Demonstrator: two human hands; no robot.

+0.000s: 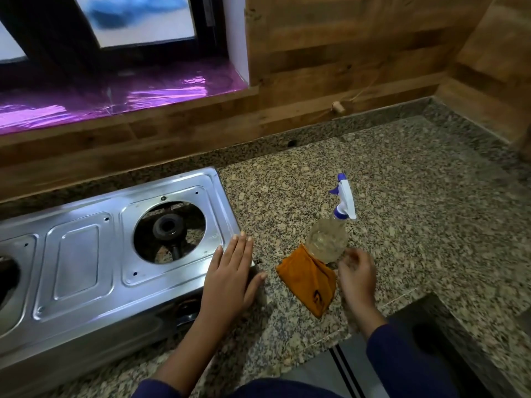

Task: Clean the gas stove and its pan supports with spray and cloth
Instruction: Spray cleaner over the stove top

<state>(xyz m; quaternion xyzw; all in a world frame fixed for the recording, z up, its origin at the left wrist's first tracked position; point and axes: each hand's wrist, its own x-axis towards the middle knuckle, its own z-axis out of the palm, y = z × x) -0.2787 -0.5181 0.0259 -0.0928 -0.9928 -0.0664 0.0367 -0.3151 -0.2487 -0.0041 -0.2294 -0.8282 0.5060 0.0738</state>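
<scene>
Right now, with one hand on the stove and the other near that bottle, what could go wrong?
The spray bottle stands partly on the orange cloth, an uneven footing, so the blurred right hand beside it might tip it over. The left hand lies flat on the stove at its corner; pressing there might slide the stove on the granite counter. The burner sits exposed in its open hole, so spray could get into it.

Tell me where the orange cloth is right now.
In the head view, the orange cloth lies on the granite counter right of the stove, just in front of the spray bottle, between the left hand and the right hand.
</scene>
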